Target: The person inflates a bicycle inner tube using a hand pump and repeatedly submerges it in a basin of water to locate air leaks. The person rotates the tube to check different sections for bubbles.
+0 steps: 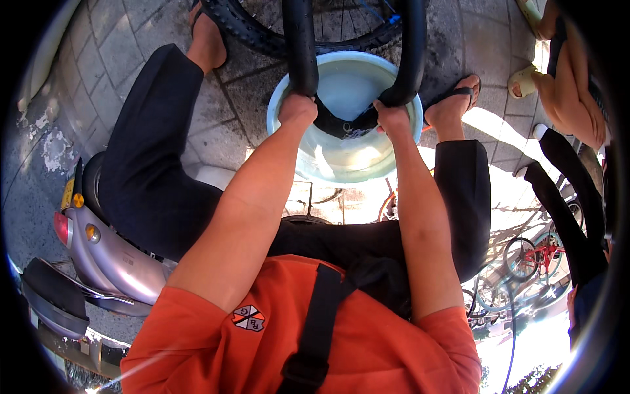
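Observation:
A fat black bicycle inner tube (302,49) hangs in a loop, its lower bend dipping into the water of a pale blue plastic basin (278,146). My left hand (298,110) is closed round the tube's left side at the basin. On the right side, my right hand (392,118) grips it near the basin's inner wall. Between my hands the bend lies dark under the water, with a small patch of ripples or bubbles above it. The fingertips of both hands are partly hidden by the tube and my wrists.
A bicycle wheel with a knobbly tyre (252,26) lies just beyond the basin. My sandalled feet rest on the paving (223,141) either side. A silver-pink scooter (121,253) stands at left. Other people's legs (567,98) and a red bicycle (543,255) are at right.

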The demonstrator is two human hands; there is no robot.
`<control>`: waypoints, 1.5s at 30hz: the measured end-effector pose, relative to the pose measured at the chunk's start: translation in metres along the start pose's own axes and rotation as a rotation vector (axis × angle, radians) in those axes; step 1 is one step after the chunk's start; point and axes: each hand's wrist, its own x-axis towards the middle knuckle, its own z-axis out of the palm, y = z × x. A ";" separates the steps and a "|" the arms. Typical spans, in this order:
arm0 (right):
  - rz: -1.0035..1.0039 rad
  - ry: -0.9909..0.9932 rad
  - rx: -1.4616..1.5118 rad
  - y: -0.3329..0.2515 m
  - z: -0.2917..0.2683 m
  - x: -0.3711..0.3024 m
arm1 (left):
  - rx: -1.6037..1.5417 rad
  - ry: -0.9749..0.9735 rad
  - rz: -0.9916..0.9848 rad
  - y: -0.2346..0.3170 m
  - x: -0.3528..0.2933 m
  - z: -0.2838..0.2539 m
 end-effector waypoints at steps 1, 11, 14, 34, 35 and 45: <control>-0.022 0.007 -0.010 0.004 0.002 0.005 | -0.024 -0.008 0.003 0.001 0.000 -0.002; -0.010 0.017 -0.051 -0.004 0.000 0.003 | -0.046 -0.018 -0.002 0.001 -0.005 -0.001; 0.004 0.023 -0.059 -0.003 0.001 0.003 | -0.064 -0.076 -0.050 0.012 -0.013 -0.013; 0.004 0.019 -0.084 -0.009 0.001 -0.002 | 0.046 0.104 0.089 -0.003 0.001 0.007; 0.002 0.014 -0.083 -0.010 0.000 -0.004 | 0.053 0.103 0.087 -0.004 0.003 0.009; 0.055 0.016 -0.080 -0.011 -0.001 -0.004 | -0.038 0.002 -0.010 0.006 -0.007 -0.002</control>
